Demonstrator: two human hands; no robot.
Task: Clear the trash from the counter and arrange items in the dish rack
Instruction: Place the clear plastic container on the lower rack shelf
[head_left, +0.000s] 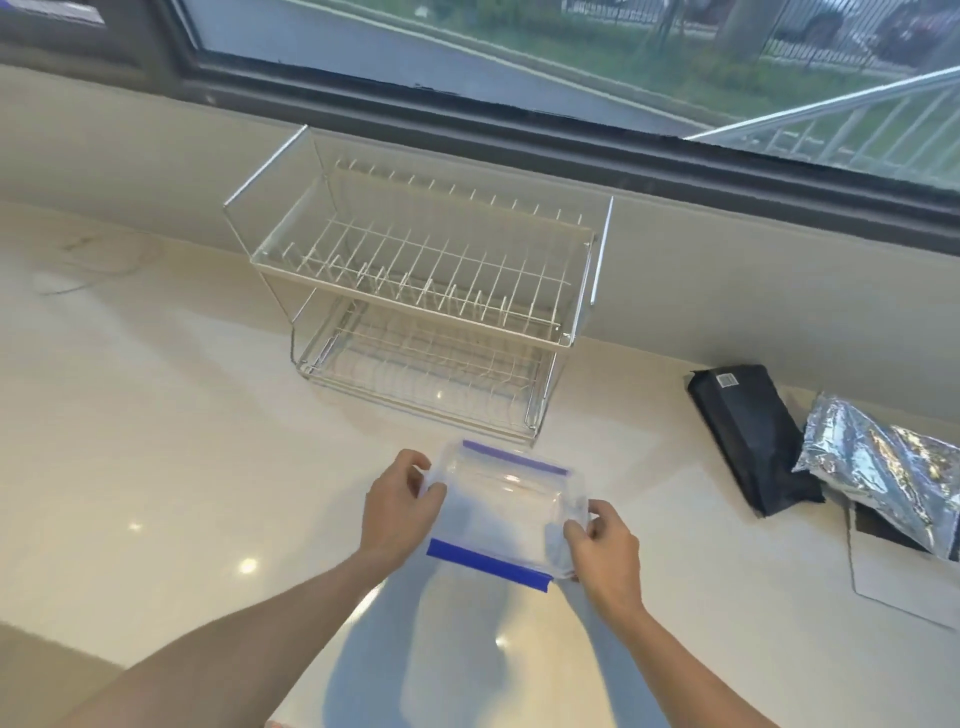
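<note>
Head view: both hands, left grip and right grip, pinch side edges of a clear plastic container above the tabletop before the empty dish rack; probably light, stiff, slippery, so rim holds suit.

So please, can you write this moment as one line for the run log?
left hand: holds clear bag | right hand: holds same bag | dish rack: empty | black pouch, foil bag: on counter

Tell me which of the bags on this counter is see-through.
The clear zip bag with blue strips, held between left hand and right hand. The black bag and silver foil bag are opaque.
</note>
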